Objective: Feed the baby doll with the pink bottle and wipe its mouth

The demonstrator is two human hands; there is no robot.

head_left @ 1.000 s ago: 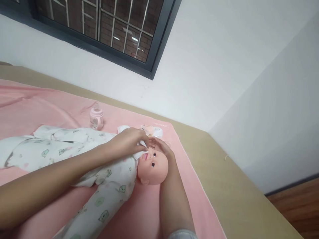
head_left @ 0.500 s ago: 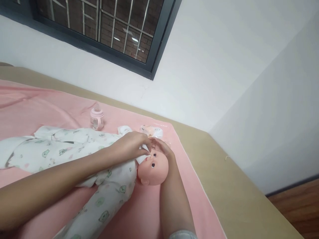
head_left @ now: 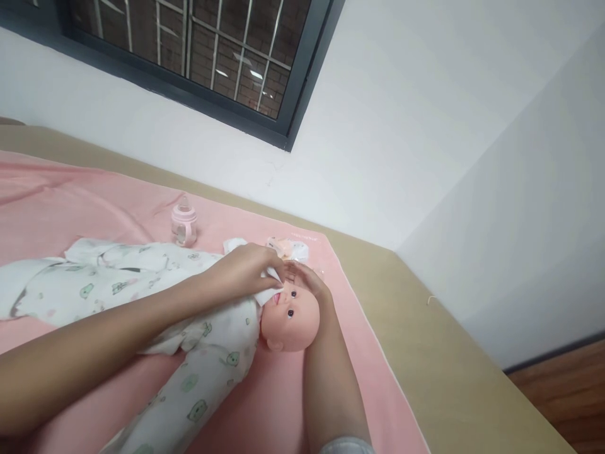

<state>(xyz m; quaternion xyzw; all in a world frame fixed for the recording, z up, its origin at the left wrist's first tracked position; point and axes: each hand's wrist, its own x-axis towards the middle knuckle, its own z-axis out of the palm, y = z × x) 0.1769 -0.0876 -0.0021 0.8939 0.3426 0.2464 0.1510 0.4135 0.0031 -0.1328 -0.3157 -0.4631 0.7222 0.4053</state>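
A baby doll [head_left: 297,325] lies on its back, its bare head towards the right and its body in white printed clothes [head_left: 155,271]. My left hand [head_left: 255,268] is closed, pinching a white tissue [head_left: 267,291] between thumb and fingers beside the doll's mouth and cheek. The pink mouth shows next to the tissue. Round the far side of the head reaches my right hand [head_left: 306,277], its palm side against the head and its fingers stretched out along the cheek. My left hand partly hides those fingertips.
A pink-lidded baby bottle [head_left: 183,224] stands on the pink sheet [head_left: 378,378] behind the doll. Crumpled white and peach packaging [head_left: 288,248] lies beyond my hands. The tan bed surface [head_left: 416,340] meets a white wall with a barred window [head_left: 227,50].
My left hand has shifted slightly away from the doll's face with the tissue, so more of the mouth shows. My right hand and the doll's head have stayed put.
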